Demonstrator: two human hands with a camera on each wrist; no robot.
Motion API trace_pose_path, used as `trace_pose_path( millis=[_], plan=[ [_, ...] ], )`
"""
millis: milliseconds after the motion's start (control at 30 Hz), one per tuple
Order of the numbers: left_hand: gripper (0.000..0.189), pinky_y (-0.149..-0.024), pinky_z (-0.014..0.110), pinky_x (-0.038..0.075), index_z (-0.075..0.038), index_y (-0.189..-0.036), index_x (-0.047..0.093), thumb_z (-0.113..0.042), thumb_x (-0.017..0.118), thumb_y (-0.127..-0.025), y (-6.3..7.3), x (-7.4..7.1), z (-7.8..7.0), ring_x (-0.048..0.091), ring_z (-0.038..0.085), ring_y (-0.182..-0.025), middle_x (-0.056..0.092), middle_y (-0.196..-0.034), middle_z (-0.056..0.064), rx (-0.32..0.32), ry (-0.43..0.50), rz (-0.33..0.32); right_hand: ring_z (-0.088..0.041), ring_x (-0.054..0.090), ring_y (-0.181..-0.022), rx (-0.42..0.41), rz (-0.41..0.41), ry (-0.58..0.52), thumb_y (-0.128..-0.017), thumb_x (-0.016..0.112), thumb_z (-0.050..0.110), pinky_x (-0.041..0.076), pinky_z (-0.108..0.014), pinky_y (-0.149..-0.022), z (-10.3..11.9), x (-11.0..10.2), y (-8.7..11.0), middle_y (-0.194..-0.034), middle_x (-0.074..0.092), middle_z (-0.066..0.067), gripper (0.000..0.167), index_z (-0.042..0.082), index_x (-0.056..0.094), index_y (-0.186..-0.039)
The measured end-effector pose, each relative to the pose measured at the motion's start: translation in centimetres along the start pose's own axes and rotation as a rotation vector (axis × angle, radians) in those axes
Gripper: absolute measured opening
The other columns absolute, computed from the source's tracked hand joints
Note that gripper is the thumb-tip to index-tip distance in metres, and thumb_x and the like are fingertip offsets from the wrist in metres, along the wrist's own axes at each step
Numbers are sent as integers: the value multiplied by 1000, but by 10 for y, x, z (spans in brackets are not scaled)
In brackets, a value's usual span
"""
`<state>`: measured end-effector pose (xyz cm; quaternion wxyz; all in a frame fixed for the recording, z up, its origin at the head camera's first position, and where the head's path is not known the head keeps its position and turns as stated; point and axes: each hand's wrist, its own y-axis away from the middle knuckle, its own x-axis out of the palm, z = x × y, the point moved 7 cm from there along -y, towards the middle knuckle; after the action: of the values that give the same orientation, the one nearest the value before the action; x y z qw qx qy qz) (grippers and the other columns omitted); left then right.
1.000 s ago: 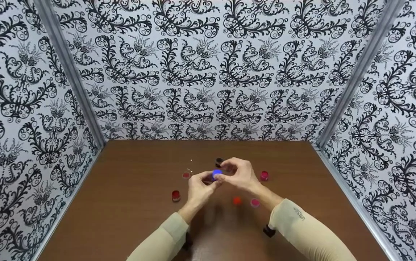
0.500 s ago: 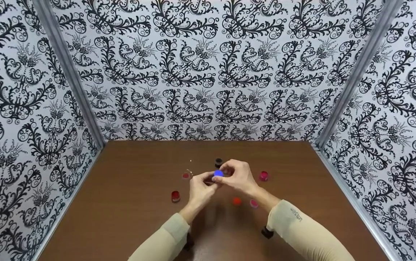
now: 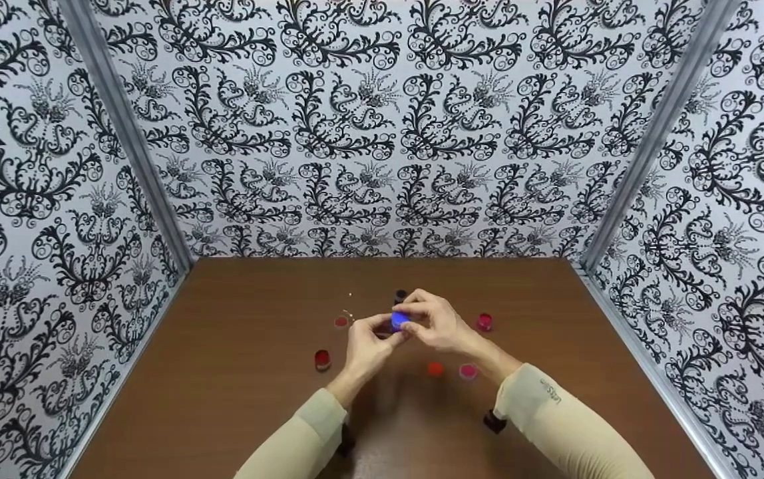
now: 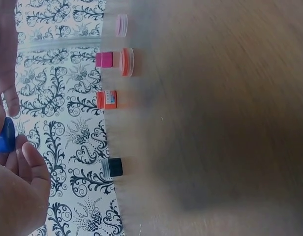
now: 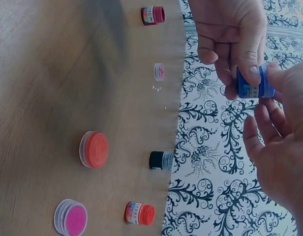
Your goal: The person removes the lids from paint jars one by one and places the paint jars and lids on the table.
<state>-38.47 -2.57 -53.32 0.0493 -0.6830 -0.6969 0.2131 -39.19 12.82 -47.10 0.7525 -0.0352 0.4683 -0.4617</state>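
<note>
Both hands meet over the middle of the table, holding a small blue paint jar [image 5: 250, 83] off the surface. My left hand [image 3: 367, 347] grips the jar body between thumb and fingers, its label partly showing in the right wrist view. My right hand [image 3: 440, 323] pinches the jar's lid end [image 5: 266, 87] with thumb and fingertips. Just beyond the hands stands a black jar [image 3: 400, 296]. An orange jar [image 5: 139, 213], which shows in the wrist views, cannot be made out in the head view.
A red jar [image 3: 322, 360] and a small reddish lid [image 3: 341, 322] lie to the left, with white specks [image 5: 157, 88] near the lid. At the right are a magenta jar [image 3: 484, 322], an orange lid [image 3: 435, 368] and a pink lid [image 3: 468, 371]. Patterned walls [image 3: 382, 133] enclose the table.
The right hand's fingers have shifted around the top of the blue jar, showing more of its side. My left hand keeps its hold almost in place.
</note>
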Motion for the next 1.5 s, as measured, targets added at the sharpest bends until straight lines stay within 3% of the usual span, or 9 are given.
trace_pose_path(
  millis=[267,433,600,767,967,1133,1300,1500],
  plan=[
    [33,-79,29,68,-6,-118,87,-17,96,-89,4,0,1,84,19,-89,88,-105,14,-1,3,-26,-38,73,-109,2,30,-49,-99,78,0,68,-45,-94,1,4,2,-122,72,-23,37,-4,77,-136],
    [33,-77,27,68,-3,-119,86,-13,96,-89,5,-3,0,84,22,-88,88,-105,15,7,3,-69,-40,76,-98,86,-75,-71,-98,84,12,69,-42,-87,-5,0,2,-114,77,-22,44,-4,75,-138],
    [33,-75,22,65,-4,-117,87,-12,96,-87,5,-5,-1,83,19,-86,88,-101,15,-3,-3,-113,-28,77,-88,194,-222,21,-90,96,27,65,-35,-80,-12,-7,3,-101,82,-12,40,4,82,-119],
    [30,-74,20,64,-6,-116,88,-13,96,-88,4,-5,-4,81,13,-82,88,-99,12,-6,-2,-113,-16,74,-80,215,-273,30,-81,103,32,59,-24,-75,-11,-7,3,-94,83,-7,39,8,83,-103],
    [28,-75,20,64,-7,-114,88,-12,95,-88,3,-4,-5,80,9,-81,89,-103,11,12,6,-103,-10,71,-78,198,-280,26,-78,105,33,57,-21,-73,-8,-6,3,-92,83,-7,42,4,83,-99],
    [27,-77,23,65,-5,-114,88,-13,95,-89,3,-3,-4,82,12,-83,88,-103,11,18,5,-92,-11,67,-77,127,-263,33,-81,103,27,54,-20,-72,-5,-7,2,-89,80,-7,35,3,85,-101],
    [25,-80,29,68,-4,-113,87,-12,93,-90,3,-3,-6,84,20,-86,88,-103,14,44,16,-73,-25,69,-79,48,-218,10,-86,97,22,56,-25,-72,-2,-6,0,-92,79,-10,27,6,87,-106],
    [24,-79,23,66,-6,-114,87,-15,93,-92,4,-1,-8,85,23,-89,88,-105,13,28,6,-34,-42,71,-85,12,-154,-55,-86,86,10,61,-29,-75,-3,-2,2,-104,79,-16,31,1,86,-116]
  ],
)
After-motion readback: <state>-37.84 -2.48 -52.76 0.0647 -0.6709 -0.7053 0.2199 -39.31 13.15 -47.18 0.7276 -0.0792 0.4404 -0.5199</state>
